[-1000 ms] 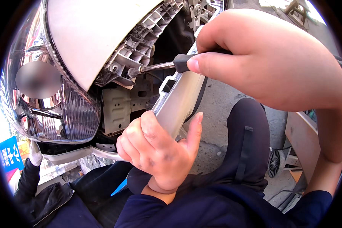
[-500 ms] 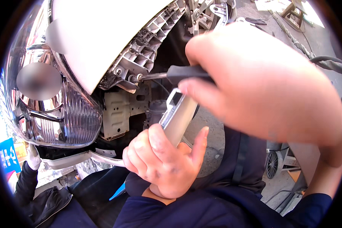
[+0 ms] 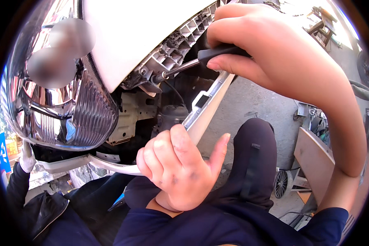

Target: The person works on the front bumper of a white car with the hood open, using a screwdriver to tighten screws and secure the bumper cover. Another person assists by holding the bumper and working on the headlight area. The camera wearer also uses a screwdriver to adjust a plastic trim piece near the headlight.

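My right hand (image 3: 254, 45) is closed round the black handle of a screwdriver (image 3: 212, 53). Its metal shaft slants down and left, and the tip meets a fastener (image 3: 159, 78) at the lower corner of a ribbed bracket (image 3: 168, 53) under a white car body panel (image 3: 127, 33). Nearer to me, my left hand (image 3: 178, 166) has its fingers wrapped over the edge of a pale bumper cover (image 3: 209, 117), thumb sticking out to the right. The bumper stands apart from the body, with a dark gap behind it. What the fingertips touch inside is hidden.
A clear headlight (image 3: 86, 112) fills the left. Another person's gloved hand (image 3: 27, 158) is at the bumper's far left end, the dark jacket (image 3: 41, 211) below. A small wheel (image 3: 281, 183) and a board (image 3: 313, 153) stand at right; a wooden stool (image 3: 324, 24) is farther off.
My right hand has shifted up and turned with the screwdriver, whose tip stays at the fastener. The view has moved, showing more bumper and floor. My left hand keeps its hold.
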The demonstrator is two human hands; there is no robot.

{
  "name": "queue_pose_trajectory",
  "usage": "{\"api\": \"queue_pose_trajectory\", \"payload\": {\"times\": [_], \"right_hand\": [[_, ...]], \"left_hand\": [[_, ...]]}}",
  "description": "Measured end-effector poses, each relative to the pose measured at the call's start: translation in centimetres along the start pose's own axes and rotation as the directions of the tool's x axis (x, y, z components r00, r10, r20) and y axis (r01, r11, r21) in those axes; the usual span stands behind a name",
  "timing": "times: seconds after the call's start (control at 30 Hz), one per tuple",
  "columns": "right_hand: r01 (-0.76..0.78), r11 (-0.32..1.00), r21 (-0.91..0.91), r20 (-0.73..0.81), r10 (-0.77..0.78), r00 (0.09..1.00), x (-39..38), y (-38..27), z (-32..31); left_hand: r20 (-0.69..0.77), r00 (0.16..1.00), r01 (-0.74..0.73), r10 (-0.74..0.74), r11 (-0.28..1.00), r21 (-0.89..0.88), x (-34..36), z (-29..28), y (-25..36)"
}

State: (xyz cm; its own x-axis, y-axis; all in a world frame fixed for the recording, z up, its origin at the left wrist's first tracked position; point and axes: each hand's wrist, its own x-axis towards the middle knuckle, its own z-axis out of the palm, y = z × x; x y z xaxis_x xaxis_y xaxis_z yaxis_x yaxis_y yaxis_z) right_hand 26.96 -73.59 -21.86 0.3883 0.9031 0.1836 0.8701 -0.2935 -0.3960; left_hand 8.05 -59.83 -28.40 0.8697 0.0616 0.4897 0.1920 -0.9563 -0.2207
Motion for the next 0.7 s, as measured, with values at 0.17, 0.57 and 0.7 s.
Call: {"api": "queue_pose_trajectory", "payload": {"times": [0.17,0.57,0.7], "right_hand": [[0.015,0.993,-0.114,-0.108,-0.028,0.994,0.5,0.0,2.8],[-0.002,1.0,-0.009,-0.195,0.001,0.981,-0.5,2.1,4.3],[0.007,1.0,-0.003,-0.29,-0.007,0.957,-0.8,2.0,5.6]], "left_hand": [[-0.013,1.0,0.007,-0.008,0.998,-0.065,0.4,0.1,-0.4],[0.253,0.922,-0.171,0.293,0.895,-0.411,4.6,-1.8,-4.9],[0.666,0.635,0.575,0.39,0.338,-0.746,5.5,0.1,-9.5]]}}
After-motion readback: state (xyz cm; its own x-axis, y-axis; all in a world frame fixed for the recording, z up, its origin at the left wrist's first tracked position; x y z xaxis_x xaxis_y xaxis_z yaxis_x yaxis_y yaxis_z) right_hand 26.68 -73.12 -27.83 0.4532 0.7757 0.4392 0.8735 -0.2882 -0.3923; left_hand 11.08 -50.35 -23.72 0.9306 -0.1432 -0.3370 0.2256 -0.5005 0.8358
